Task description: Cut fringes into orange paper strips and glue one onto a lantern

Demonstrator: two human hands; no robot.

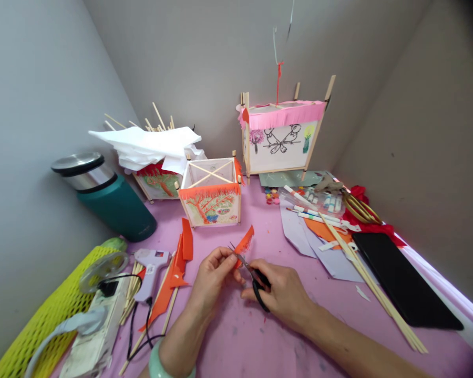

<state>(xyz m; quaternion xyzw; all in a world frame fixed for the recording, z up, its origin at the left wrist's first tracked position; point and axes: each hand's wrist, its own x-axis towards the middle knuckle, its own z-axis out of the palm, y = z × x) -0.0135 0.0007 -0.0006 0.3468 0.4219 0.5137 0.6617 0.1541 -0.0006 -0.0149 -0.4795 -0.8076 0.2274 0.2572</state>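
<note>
My left hand pinches a narrow strip of orange paper whose right edge is cut into a fringe. In my right hand is a pair of black-handled scissors, fingers through the loops. The scissor blades are parted and lie across the strip, close to my left fingertips. Just beyond stands a small square lantern with wooden sticks at its corners, a painted tree on its front and an orange fringe along its top edge.
To the left are a glue gun, orange paper scraps, a power strip and a teal bottle. A larger pink-fringed lantern hangs behind. Wooden sticks, a black tablet and markers lie right.
</note>
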